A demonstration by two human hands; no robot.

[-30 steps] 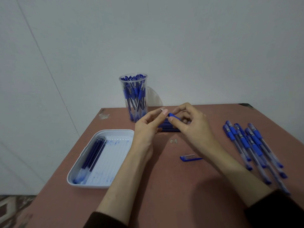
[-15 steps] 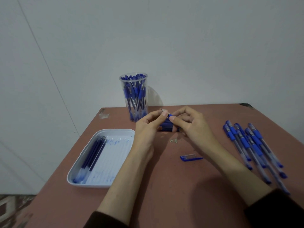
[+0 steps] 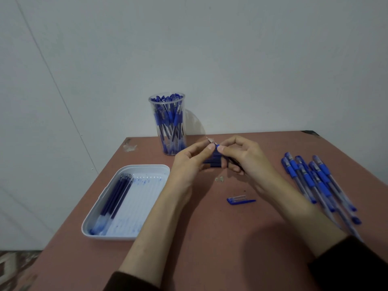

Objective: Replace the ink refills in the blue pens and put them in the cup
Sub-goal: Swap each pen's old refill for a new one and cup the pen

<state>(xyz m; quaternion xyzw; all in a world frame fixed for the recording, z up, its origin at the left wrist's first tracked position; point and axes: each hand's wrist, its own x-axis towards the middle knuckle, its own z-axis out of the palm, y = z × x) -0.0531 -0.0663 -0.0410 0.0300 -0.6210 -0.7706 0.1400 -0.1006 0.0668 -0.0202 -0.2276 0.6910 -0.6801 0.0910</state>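
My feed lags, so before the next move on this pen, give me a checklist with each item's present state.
1. Both hands on the pen: ok. The left hand pinches the tip end, and the right hand grips the pen at its blue grip.
2. Refill seated: cannot tell. The hands hide the barrel.
3. Cap at hand: ok. The cap lies loose on the table, apart from the hands.
4. Room in the cup: cannot tell. The cup stands upright, crowded with pens.
5. Supply: ok. Several refills lie in the tray, along its left side.
6. Pens waiting: ok. A pile of pens lies on the right.
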